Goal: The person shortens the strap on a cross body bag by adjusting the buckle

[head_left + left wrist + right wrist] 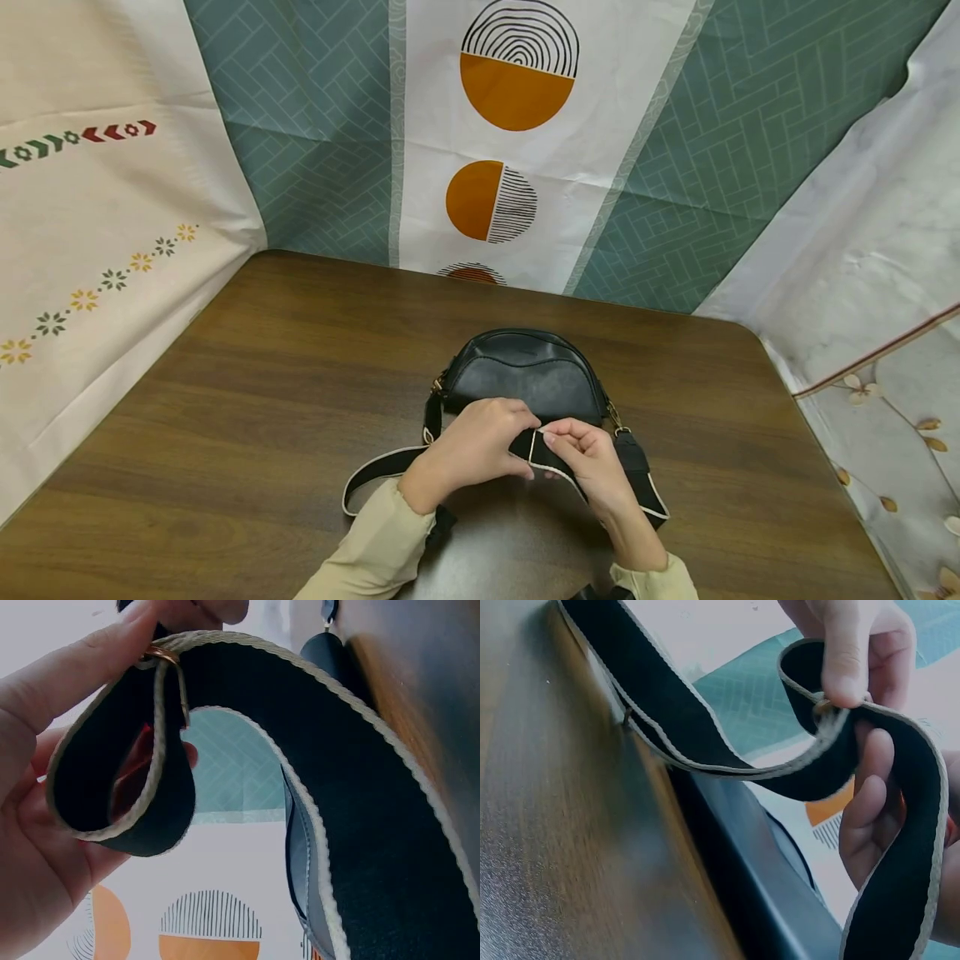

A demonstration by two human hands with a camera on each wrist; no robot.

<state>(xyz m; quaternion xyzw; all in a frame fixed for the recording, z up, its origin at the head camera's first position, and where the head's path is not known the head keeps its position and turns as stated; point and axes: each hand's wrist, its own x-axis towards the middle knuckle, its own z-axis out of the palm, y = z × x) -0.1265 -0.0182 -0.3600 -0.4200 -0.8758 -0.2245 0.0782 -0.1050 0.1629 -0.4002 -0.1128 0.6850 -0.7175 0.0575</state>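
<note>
A black shoulder strap (630,467) with cream edging is raised off the table in front of a black half-moon handbag (525,375). My left hand (476,450) grips the strap beside its slim gold slider buckle (532,446), thumb and fingers spread to either side of the band. On the buckle's other side my right hand (588,467) pinches the strap's edge. Seen from the left wrist, the strap bends into a small loop (150,836) hanging under the buckle (184,694). Fingers hide part of the buckle in the right wrist view.
The brown wooden table (225,417) extends around the bag. Gold clips (613,414) join strap and bag. A strap length (375,471) lies curved on the left. Behind the table hangs a patterned cloth (322,167), with pale cloths at both sides.
</note>
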